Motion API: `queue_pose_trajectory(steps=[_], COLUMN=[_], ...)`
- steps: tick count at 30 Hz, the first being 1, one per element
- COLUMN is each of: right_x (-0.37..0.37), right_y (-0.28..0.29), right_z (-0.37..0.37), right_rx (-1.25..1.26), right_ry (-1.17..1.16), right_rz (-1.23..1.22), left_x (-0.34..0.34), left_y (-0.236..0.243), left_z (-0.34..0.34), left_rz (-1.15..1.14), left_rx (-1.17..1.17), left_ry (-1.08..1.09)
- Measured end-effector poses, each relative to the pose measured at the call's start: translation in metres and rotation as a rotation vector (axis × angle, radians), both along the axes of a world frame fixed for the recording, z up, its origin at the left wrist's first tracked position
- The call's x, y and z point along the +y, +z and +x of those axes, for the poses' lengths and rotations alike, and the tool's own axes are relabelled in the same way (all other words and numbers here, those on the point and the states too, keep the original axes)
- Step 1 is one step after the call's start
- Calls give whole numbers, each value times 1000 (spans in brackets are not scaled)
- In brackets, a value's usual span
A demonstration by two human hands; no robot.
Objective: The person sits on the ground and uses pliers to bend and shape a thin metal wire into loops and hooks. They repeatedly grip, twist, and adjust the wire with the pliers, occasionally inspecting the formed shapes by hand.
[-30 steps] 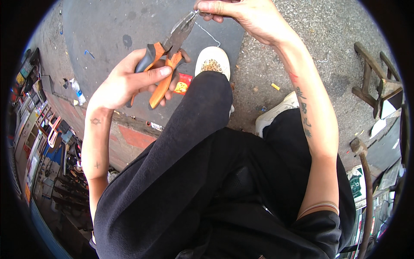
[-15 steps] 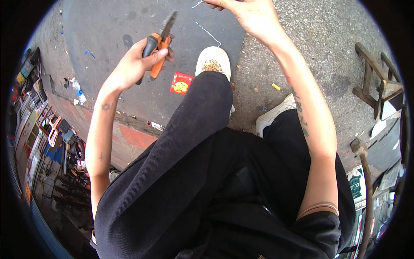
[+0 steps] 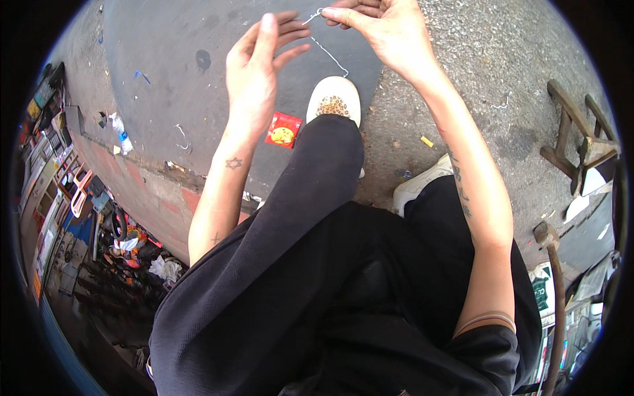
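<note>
Near the top, my right hand (image 3: 393, 36) pinches a short piece of pale twisted wire (image 3: 312, 16) with a small loop between thumb and index finger. My left hand (image 3: 254, 72) is raised just left of it, fingers apart and slightly blurred, its fingertips close to the wire's lower end. A thin white strand (image 3: 329, 55) shows below them against the dark grey mat (image 3: 172, 46); I cannot tell whether it lies there or hangs. Below that are my cream leopard-print shoe (image 3: 333, 92) and a red-and-yellow packet (image 3: 282, 137).
A wooden stool (image 3: 568, 112) lies at the right, above a long-handled hammer-like tool (image 3: 556, 277). A plastic bottle (image 3: 121, 137) and scraps lie left of the mat. Cluttered shelves and goods (image 3: 66, 211) fill the left rim.
The orange-and-black pliers have left my left hand and are out of sight. That hand has opened and moved up and right toward the wire that my right hand still holds.
</note>
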State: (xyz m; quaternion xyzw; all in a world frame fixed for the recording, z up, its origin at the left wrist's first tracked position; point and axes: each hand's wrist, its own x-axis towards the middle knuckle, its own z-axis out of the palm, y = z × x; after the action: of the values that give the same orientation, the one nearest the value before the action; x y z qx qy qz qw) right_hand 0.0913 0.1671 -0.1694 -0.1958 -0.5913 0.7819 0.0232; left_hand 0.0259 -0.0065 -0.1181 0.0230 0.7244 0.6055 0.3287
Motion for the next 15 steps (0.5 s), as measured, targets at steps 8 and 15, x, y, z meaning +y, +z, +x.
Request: queue_pose_trajectory(steps=[8, 15], right_x=[-4, -5], right_y=[11, 4], right_z=[1, 0], right_rx=[27, -21], right_ry=[70, 158], right_rz=[-29, -117], left_x=[17, 10], left_y=[12, 6], left_z=[3, 2], left_rz=[-111, -8], left_rx=[96, 60], left_ry=[-34, 73])
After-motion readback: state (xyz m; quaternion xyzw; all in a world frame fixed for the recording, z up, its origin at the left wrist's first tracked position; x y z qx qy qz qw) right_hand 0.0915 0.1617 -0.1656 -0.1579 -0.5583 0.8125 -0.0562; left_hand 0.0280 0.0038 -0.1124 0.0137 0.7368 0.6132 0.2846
